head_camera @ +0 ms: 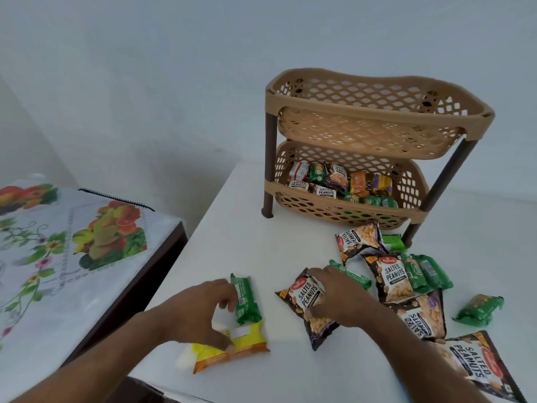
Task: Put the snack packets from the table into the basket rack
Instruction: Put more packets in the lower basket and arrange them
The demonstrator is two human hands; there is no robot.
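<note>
The left hand (200,311) curls its fingers around a green packet (246,299) and a yellow-orange packet (232,349) near the white desk's (290,242) left edge. The right hand (337,298) closes on a peanut packet (305,295). More snack packets (406,274) lie beside the basket rack (372,146); its lower tier holds several, and bare desk lies between. A floral-covered table (72,242) stands left, a pale wall behind.
</note>
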